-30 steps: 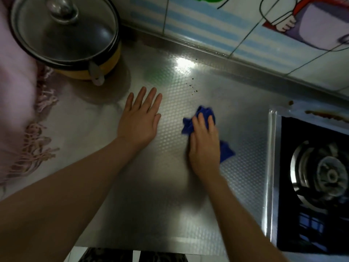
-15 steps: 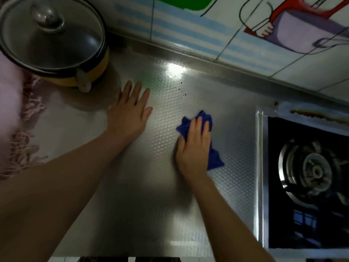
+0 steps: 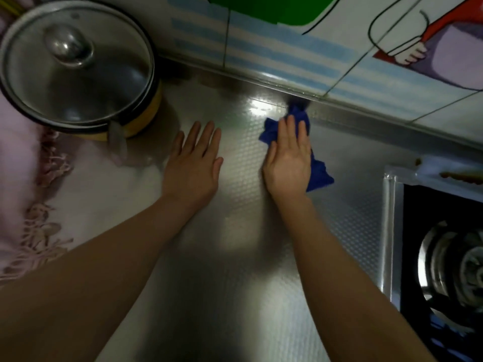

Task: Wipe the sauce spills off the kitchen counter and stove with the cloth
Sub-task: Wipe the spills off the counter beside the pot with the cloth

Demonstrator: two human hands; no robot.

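One blue cloth [image 3: 320, 173] lies crumpled on the metal counter [image 3: 235, 257], its far tip reaching the foot of the wall at about 12 o'clock from the right hand [image 3: 287, 163] and its near corner sticking out at that hand's 4 o'clock. The right hand lies flat on top of the cloth, palm down, fingers straight and close together, pressing it against the dimpled counter surface rather than curling round it. Just beside it, at its 9 o'clock and apart from the cloth, the left hand [image 3: 193, 163] rests palm down on the bare counter with its fingers straight and slightly spread, holding nothing. A bright glare patch sits on the counter at 11 o'clock from the cloth. Farther out at 10 o'clock from the left hand stands a yellow pot [image 3: 141, 118] under a glass lid [image 3: 75, 61] with a metal knob. At the left hand's 8 o'clock a pink fringed fabric [image 3: 28, 205] lies on the counter's left edge. At 4 o'clock from the right hand, well apart, is the stove [image 3: 444, 257], black-topped with a round burner, and brownish sauce streaks [image 3: 460, 176] show along its far rim. Tiles with blue stripes and cartoon drawing cover the wall [image 3: 300, 56] at 12 o'clock.
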